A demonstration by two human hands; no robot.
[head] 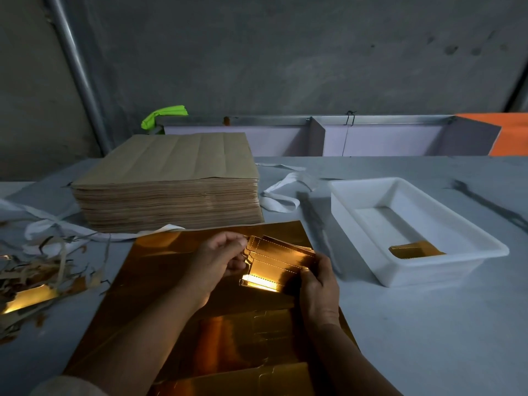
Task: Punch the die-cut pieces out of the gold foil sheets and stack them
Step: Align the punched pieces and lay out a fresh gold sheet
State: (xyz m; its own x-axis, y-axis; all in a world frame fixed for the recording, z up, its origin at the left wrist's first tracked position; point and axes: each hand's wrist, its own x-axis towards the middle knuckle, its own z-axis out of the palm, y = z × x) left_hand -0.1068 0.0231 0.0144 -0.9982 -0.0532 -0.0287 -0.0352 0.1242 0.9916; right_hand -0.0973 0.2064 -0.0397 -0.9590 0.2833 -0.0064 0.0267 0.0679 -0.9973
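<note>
I see my left hand (220,258) pinching the left edge of a bunch of die-cut pieces (274,261) | right hand (320,287) gripping their right edge | bunch just above gold foil sheet (171,267) | stacked pieces (414,248) in white tray (428,271), right | brown sheet stack (168,178) behind

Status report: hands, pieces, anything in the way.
Left hand and right hand grip punched pieces over foil sheet. Stack started in tray. Nothing between hands and tray.
</note>
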